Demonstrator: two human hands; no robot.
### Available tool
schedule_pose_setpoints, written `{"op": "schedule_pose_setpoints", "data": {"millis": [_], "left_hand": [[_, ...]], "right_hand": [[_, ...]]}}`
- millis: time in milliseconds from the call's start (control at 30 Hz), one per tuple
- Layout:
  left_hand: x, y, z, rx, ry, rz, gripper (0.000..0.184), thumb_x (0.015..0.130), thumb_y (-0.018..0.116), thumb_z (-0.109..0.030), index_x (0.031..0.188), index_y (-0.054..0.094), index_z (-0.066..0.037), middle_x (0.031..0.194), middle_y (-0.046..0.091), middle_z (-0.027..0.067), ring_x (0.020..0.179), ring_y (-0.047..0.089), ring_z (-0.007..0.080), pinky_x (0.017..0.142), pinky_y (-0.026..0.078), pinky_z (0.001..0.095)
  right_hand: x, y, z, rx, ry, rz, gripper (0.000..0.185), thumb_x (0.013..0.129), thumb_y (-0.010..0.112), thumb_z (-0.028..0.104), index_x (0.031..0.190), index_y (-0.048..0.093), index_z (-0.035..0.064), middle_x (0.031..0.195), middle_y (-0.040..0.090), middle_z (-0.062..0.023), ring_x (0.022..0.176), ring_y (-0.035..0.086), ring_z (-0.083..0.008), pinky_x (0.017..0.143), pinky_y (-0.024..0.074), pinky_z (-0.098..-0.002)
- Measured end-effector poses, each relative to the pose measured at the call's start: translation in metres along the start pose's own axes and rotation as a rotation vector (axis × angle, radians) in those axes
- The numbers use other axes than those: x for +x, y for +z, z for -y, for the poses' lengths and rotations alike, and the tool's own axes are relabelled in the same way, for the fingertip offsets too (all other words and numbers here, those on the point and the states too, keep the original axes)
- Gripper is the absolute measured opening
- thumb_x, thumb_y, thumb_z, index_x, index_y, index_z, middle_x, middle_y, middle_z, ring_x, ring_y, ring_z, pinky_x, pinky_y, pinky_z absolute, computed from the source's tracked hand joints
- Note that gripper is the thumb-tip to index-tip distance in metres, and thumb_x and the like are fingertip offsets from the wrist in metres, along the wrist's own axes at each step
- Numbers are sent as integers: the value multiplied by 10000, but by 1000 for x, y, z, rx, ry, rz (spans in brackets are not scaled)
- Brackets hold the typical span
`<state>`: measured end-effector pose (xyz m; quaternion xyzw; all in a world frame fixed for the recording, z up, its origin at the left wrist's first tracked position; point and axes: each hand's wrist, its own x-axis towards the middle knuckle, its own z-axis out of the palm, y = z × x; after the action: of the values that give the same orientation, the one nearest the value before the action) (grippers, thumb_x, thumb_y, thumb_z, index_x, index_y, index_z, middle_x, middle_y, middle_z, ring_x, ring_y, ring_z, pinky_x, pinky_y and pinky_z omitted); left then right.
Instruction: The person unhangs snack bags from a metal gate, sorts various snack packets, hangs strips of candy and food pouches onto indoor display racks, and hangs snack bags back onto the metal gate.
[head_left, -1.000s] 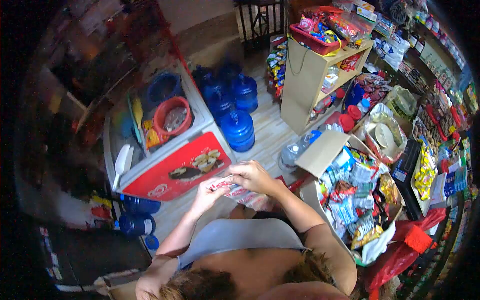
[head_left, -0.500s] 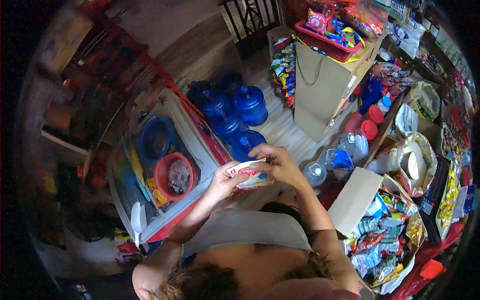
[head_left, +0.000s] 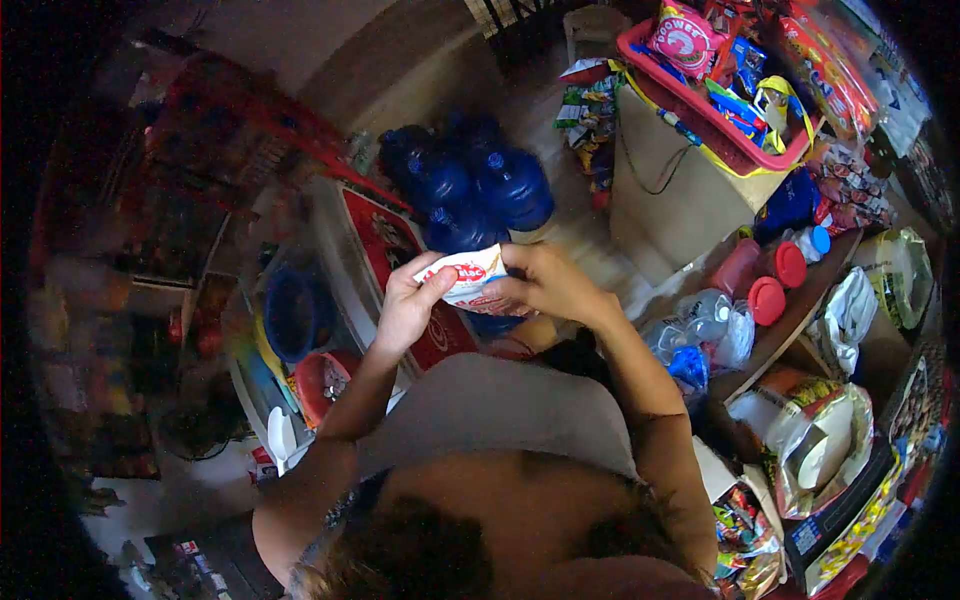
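Observation:
A white packet (head_left: 462, 285) with red oval lettering is held up in front of my body. My left hand (head_left: 405, 308) is closed on its left side, thumb across the front. My right hand (head_left: 548, 284) pinches the right side with bent fingers. A second patch of red print lower down shows, but whether it is another packet joined below I cannot tell. Just beyond my hands stand several blue water jugs (head_left: 515, 188) on the floor.
At left is a chest with a red basin (head_left: 325, 385), a blue basin (head_left: 298, 312) and a white scoop (head_left: 281, 436). A pink basket (head_left: 720, 130) of snacks tops a cardboard box (head_left: 660, 205). Clear bottles (head_left: 705, 315), sacks (head_left: 860, 440) and a box of packets (head_left: 740, 540) fill the right.
The view has shifted toward the right-hand goods. The packet sits higher in view and faces the camera more squarely, showing more of its print. Both hands still hold it.

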<state>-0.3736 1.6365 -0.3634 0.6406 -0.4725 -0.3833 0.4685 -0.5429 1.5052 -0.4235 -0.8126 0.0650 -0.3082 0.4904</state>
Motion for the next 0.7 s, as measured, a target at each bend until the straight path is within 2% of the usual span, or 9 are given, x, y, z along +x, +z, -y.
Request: {"op": "schedule_pose_setpoints", "data": {"millis": [67, 167, 200, 300, 400, 500, 533, 633, 700], "left_hand": [[23, 8, -8, -60, -10, 34, 212, 899, 588, -161, 986, 609, 31, 897, 635, 49, 839, 563, 88, 760, 448, 244], [57, 18, -7, -46, -3, 134, 188, 894, 593, -139, 980, 606, 28, 873, 626, 31, 827, 549, 72, 739, 447, 230], [68, 23, -14, -23, 21, 159, 166, 889, 597, -120, 966, 604, 26, 842, 613, 9, 805, 537, 57, 711, 446, 222], [105, 35, -26, 10, 15, 264, 160, 893, 591, -130, 945, 610, 20, 816, 607, -4, 775, 532, 49, 681, 443, 226], [145, 37, -24, 119, 65, 323, 177, 884, 595, -156, 956, 613, 5, 790, 626, 25, 749, 541, 49, 641, 444, 238], [189, 32, -24, 252, 161, 354, 201, 868, 606, -172, 956, 614, 8, 775, 633, 77, 720, 556, 78, 637, 457, 269], [204, 30, -25, 202, 149, 356, 213, 863, 611, -178, 955, 615, 14, 786, 637, 95, 733, 568, 88, 654, 463, 274], [257, 12, -39, 315, 231, 370, 215, 861, 615, -177, 964, 617, 13, 805, 646, 99, 751, 574, 85, 665, 466, 275], [299, 0, -44, 279, 168, 397, 226, 858, 617, -180, 983, 614, 9, 822, 653, 113, 767, 592, 100, 674, 469, 283]], "right_hand": [[6, -13, -14, 17, -26, -55, 260, 789, 671, 167, 1004, 630, 28, 840, 651, -154, 637, 593, -203, 603, 473, -322], [9, -52, 2, 13, 209, -31, 246, 785, 675, 165, 993, 648, 37, 784, 649, -143, 641, 603, -208, 619, 477, -306], [9, -57, 0, 19, 182, -98, 237, 784, 682, 158, 984, 659, 33, 758, 660, -113, 640, 609, -174, 618, 478, -298], [8, -75, -16, 148, 315, -141, 254, 794, 672, 235, 980, 664, 62, 849, 653, -176, 754, 643, -293, 680, 477, -373], [18, -89, -26, 170, 392, -269, 262, 754, 716, 184, 977, 677, 53, 831, 668, -128, 750, 624, -224, 696, 460, -311], [39, -107, -43, 26, 292, -294, 256, 732, 732, 179, 950, 683, 55, 851, 642, -119, 808, 586, -235, 716, 443, -309], [50, -112, -50, 1, 230, -333, 263, 715, 742, 169, 938, 675, 48, 866, 606, -119, 854, 554, -252, 726, 433, -320], [92, -130, -76, -91, 136, -368, 293, 704, 745, 172, 950, 657, 38, 882, 606, -125, 864, 551, -281, 744, 434, -342], [123, -141, -92, 85, 206, -380, 292, 733, 731, 163, 969, 642, 17, 932, 627, -119, 894, 585, -248, 782, 447, -333]]}}
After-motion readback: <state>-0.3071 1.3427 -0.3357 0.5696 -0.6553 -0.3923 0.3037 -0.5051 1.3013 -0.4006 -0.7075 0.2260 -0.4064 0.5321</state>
